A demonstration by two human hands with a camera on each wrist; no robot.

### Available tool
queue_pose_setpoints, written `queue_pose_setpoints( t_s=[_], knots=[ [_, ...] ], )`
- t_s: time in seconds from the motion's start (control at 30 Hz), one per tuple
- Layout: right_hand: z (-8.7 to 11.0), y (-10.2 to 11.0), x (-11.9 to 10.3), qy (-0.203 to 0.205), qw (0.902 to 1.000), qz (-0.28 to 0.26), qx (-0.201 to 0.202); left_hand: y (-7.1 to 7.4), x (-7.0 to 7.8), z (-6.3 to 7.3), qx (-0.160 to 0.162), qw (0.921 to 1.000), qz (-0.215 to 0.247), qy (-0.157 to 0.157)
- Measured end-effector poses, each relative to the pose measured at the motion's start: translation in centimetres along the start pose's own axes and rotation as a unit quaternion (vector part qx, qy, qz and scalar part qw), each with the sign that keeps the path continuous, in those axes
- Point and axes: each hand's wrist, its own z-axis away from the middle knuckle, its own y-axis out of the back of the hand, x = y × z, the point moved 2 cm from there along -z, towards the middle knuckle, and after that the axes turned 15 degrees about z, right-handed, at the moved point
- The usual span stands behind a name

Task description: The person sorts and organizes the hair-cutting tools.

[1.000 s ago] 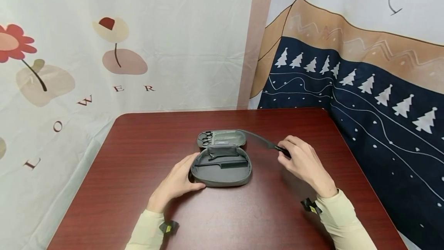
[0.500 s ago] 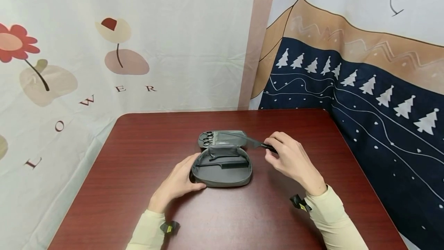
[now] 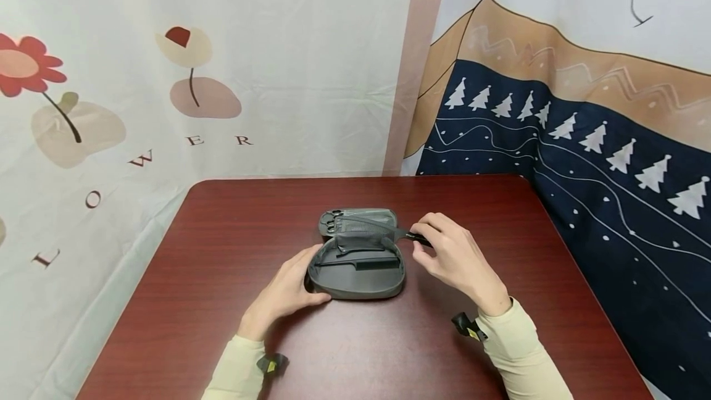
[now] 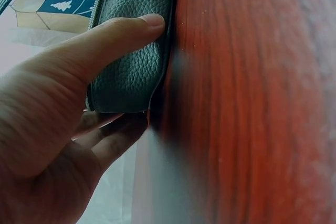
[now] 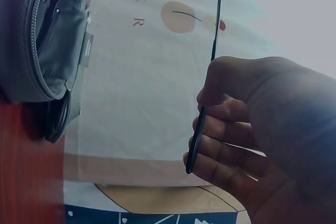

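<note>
A grey-green zippered case [image 3: 355, 286] lies unzipped on the table, its lid folded back. My left hand [image 3: 286, 286] grips its left side, with the thumb [image 4: 149, 22] on the pebbled front wall and the fingers behind. In my right hand [image 3: 458, 258] is a dark comb [image 3: 363, 223], pinched by its handle. The comb is raised and points left, overlapping the lid in the head view; the right wrist view shows it edge-on. Inside the case lie a black comb [image 3: 378, 263] and a thin dark tool [image 3: 361, 251]. Scissors [image 3: 329, 222] sit at the lid's left end.
The dark red wooden table [image 3: 239, 221] has rounded far corners. Behind it hangs a pale curtain [image 3: 311, 79] with flower prints, and at the right a navy cloth [image 3: 589, 178] with white trees. Each wrist wears a small black device [image 3: 272, 364].
My right hand has moved left, bringing the comb from the lid's right side to over the lid, with its teeth now showing. My left hand keeps its grip on the case.
</note>
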Motion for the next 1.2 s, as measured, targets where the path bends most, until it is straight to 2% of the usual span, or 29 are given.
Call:
queue_pose_setpoints(
  t_s=[0.2, 0.33, 0.47, 0.57, 0.67, 0.77, 0.83, 1.0, 1.2],
  knots=[
    [0.1, -0.2, -0.1, 0.0, 1.0, 0.0, 0.0, 0.2, 0.1, 0.2, -0.003, 1.0, -0.003, 0.004],
    [0.1, -0.2, 0.0, 0.001, 1.0, 0.001, 0.001, 0.9, 0.4, 0.5, 0.002, 0.9999, -0.008, 0.009],
    [0.1, -0.2, 0.0, 0.003, 1.0, 0.002, 0.003, 1.9, 1.1, 0.5, 0.031, 0.9995, -0.004, 0.003],
    [0.2, -0.2, 0.0, 0.003, 1.0, 0.001, 0.005, 2.5, 2.0, 0.2, 0.066, 0.9974, 0.019, -0.021],
    [0.2, -0.1, 0.0, 0.003, 1.0, 0.001, 0.007, 2.7, 3.0, -0.4, 0.098, 0.992, 0.062, -0.05],
    [0.1, -0.1, 0.0, 0.003, 0.9999, 0.0, 0.012, 2.4, 4.1, -1.2, 0.117, 0.9821, 0.125, -0.079],
    [0.1, -0.2, 0.1, 0.005, 0.9998, -0.002, 0.017, 2.1, 4.8, -1.7, 0.118, 0.9728, 0.176, -0.094],
    [0.1, -0.2, 0.1, 0.007, 0.9993, -0.015, 0.032, 1.2, 6.7, -3.0, 0.103, 0.9422, 0.298, -0.112],
    [0.1, -0.1, 0.0, 0.005, 0.9981, -0.045, 0.042, 0.0, 8.9, -4.3, 0.089, 0.9125, 0.377, -0.132]
  ],
)
